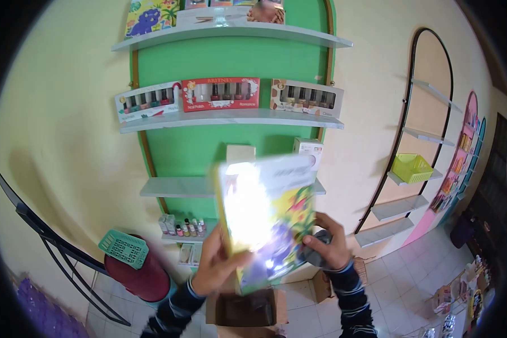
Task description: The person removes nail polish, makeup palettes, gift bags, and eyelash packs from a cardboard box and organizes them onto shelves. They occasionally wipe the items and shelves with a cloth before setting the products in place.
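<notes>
In front of the shelves I hold up a flat yellow box printed with a purple dinosaur and leaves. Strong glare whitens its left half, and motion blurs it. My left hand grips the lower left edge, thumb across the front. At the right edge my right hand has its thumb on the front face. A dark grey, rounded thing is also in that hand; I cannot tell what it is. A similar dinosaur box stands on the top shelf. Below my hands sits an open cardboard box.
Nail polish sets line the middle shelf. Small bottles stand on a low shelf at left. A green basket rests on a maroon bin. A lime basket sits on the right-hand shelves.
</notes>
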{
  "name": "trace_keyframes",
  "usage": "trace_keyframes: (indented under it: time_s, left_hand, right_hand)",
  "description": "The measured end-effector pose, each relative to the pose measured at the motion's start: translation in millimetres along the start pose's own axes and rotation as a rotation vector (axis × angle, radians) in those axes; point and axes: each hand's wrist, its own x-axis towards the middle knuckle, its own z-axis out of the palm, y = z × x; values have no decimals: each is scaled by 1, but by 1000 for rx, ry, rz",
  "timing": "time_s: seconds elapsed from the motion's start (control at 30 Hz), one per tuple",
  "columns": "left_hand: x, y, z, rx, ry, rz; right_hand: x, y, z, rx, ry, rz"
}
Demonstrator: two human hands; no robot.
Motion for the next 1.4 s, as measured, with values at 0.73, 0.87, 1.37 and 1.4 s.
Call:
trace_keyframes:
  time_s: [0.73, 0.87, 1.37, 1.4]
  left_hand:
    - [61, -120, 71, 519, 392, 151]
    - [39, -123, 67, 472, 482, 145]
    - [17, -167, 51, 470, 553, 87]
    - [17, -167, 52, 466, 549, 84]
  right_hand:
    - [455, -82, -227, 291, 117, -258]
    - [466, -86, -210, 234, -27, -254]
    - [493, -79, -177, 325, -27, -151]
    - [493, -78, -178, 320, -24, -148]
